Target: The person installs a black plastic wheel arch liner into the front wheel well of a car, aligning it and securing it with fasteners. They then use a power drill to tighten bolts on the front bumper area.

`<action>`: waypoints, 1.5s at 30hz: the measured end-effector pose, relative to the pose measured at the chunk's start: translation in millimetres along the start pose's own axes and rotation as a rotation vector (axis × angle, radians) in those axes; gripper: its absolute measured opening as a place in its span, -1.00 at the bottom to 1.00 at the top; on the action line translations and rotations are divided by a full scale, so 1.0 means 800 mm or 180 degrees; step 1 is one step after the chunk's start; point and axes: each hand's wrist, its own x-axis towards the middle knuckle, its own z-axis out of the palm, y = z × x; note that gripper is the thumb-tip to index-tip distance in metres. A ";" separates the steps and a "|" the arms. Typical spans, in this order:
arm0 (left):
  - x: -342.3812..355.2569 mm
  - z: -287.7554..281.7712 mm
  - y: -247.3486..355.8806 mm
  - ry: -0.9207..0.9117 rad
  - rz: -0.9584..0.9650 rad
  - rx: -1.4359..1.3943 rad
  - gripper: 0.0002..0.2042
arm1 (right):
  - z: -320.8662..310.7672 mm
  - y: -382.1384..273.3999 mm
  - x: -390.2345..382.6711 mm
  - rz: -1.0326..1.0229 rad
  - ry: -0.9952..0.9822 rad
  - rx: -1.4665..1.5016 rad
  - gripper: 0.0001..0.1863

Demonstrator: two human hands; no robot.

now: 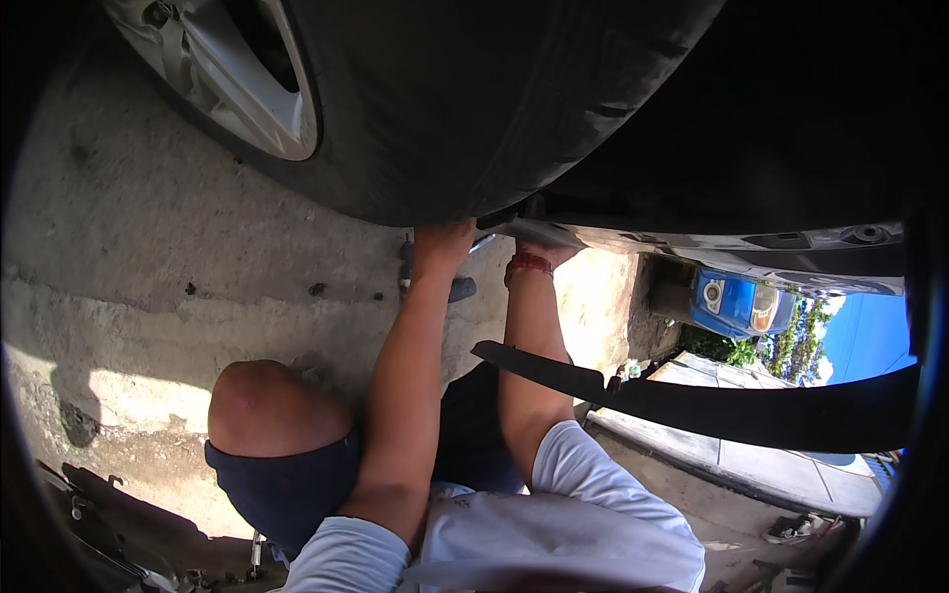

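Both my arms reach forward to the underside of a car beside a large black tyre [425, 109]. My left hand [445, 244] is at the tyre's lower edge, closed, its fingertips and anything in them hidden. Close by it lie a dark grey, handle-like piece [461, 289] and a thin shiny metal rod [482, 242]. My right hand [554, 253], with a red band [530, 263] at the wrist, reaches behind the car's lower edge [554, 233]. Its fingers cannot be seen, nor what they touch.
A silver spoked wheel rim [267, 109] sits in the tyre. A long black curved strip [732, 405] spans the right side, close to my right arm. Below is rough concrete [178, 247]. A blue vehicle [730, 304] stands farther off. Dark parts [129, 504] lie at lower left.
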 end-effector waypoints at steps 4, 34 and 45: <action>-0.010 -0.002 0.034 -0.0074 -0.0857 -0.1165 -0.47 | 0.005 -0.003 -0.009 0.0148 -0.0112 0.0104 -0.03; 0.015 0.015 0.009 -0.0373 -0.1887 -0.1931 -0.79 | -0.035 -0.012 0.028 0.0934 -0.1319 0.1118 -0.27; 0.008 0.014 0.017 -0.0422 -0.1905 -0.2083 -0.74 | -0.050 0.006 0.038 0.0372 -0.0684 -0.0281 -0.32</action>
